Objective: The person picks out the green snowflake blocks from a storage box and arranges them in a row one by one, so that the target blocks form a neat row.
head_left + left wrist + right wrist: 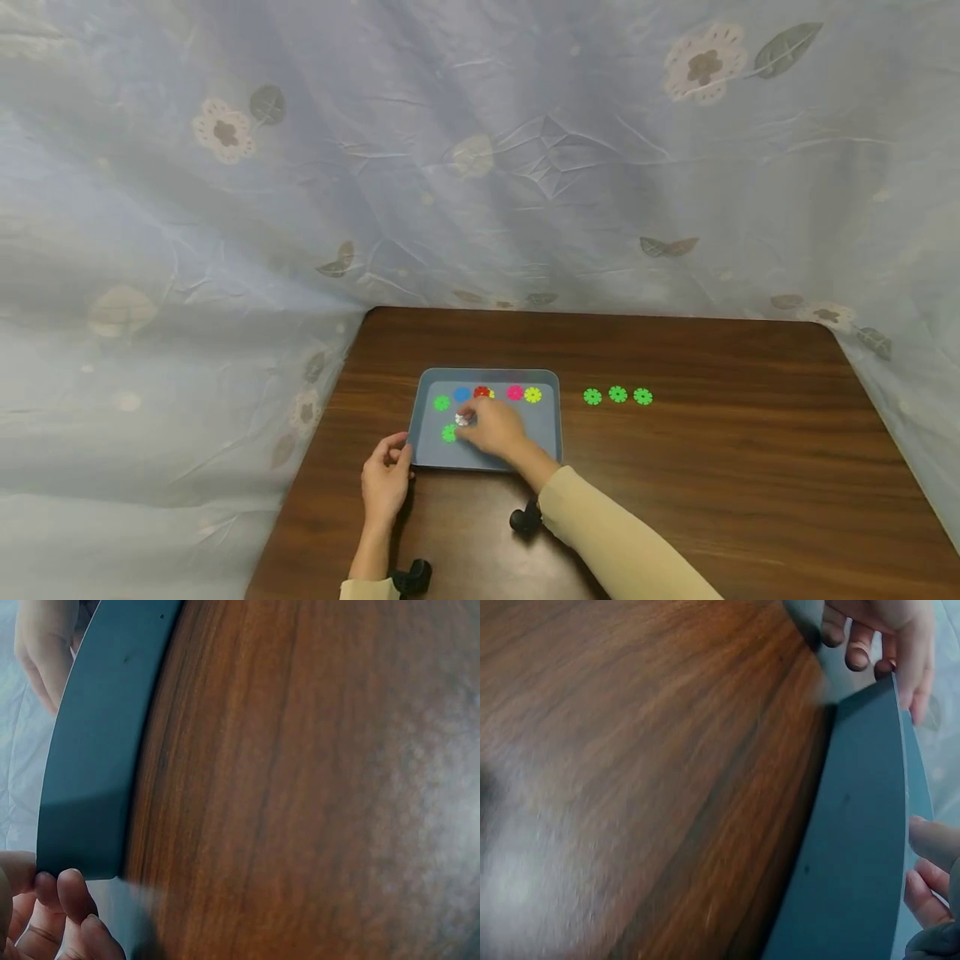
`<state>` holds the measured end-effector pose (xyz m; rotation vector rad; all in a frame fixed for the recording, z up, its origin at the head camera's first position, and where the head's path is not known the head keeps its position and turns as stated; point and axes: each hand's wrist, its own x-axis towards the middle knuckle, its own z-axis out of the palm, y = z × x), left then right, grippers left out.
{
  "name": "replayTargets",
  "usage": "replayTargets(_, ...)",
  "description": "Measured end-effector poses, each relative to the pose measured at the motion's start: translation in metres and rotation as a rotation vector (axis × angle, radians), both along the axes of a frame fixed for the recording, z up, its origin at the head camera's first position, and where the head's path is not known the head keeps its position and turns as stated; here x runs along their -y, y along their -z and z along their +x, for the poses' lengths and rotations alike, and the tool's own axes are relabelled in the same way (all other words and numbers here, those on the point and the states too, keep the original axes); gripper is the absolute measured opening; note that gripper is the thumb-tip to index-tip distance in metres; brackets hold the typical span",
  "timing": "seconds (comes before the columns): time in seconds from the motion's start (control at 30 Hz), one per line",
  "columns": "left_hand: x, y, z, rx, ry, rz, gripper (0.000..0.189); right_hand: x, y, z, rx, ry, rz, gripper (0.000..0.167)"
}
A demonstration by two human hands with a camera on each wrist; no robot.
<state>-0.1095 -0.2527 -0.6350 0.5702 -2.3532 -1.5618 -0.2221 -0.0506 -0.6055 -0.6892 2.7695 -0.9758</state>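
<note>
A shallow grey-blue tray (pixel 487 377) lies on the table, with several small notched plastic discs in it. My left hand (pixel 386 483) grips the tray's near left corner; in the left wrist view its thumb and fingers are at that corner. Over the tray, my right hand (pixel 495 427) pinches a white notched disc (pixel 461 420) between thumb and fingertips. Just beside those fingers lies a green disc (pixel 448 433), with another green disc (pixel 442 403) farther back. Behind the hand are a blue disc (pixel 461 394) and a red disc (pixel 482 391), with a partly hidden yellow one.
A pink disc (pixel 514 392) and a yellow disc (pixel 532 395) lie at the tray's back right. Right of the tray, three green discs (pixel 617 394) form a row on the brown wooden table (pixel 712 458). Pale flowered cloth (pixel 480 208) hangs behind and at the left.
</note>
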Motion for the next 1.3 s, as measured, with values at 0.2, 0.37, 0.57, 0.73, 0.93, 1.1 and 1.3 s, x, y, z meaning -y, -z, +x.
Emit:
replayTargets(0.2,-0.003,0.001,-0.003,-0.004,-0.015,0.002,0.022,0.010,0.002,0.002,-0.031,-0.062,0.070,0.035)
replayTargets(0.37,-0.002,0.001,0.001,-0.008,-0.017,0.006,0.022,0.018,0.013,0.005,-0.061,-0.061,0.144,0.037)
replayTargets(0.57,-0.002,0.002,0.002,-0.009,-0.019,0.009,0.021,0.021,0.018,0.007,-0.050,-0.040,0.163,0.033)
replayTargets(0.73,-0.001,0.003,0.000,-0.012,-0.021,0.006,0.020,0.023,0.016,0.005,-0.052,-0.043,0.178,0.030)
replayTargets(0.93,-0.004,0.002,-0.002,-0.015,-0.019,0.005,0.021,0.024,0.014,0.004,-0.057,-0.037,0.208,0.027)
replayTargets(1.1,-0.004,0.001,-0.002,-0.018,-0.024,-0.002,0.021,0.023,0.012,0.005,-0.047,-0.017,0.177,0.024)
replayTargets(1.3,-0.001,0.001,0.000,-0.022,-0.021,-0.001,0.022,0.017,0.006,0.006,-0.019,-0.017,0.034,0.010)
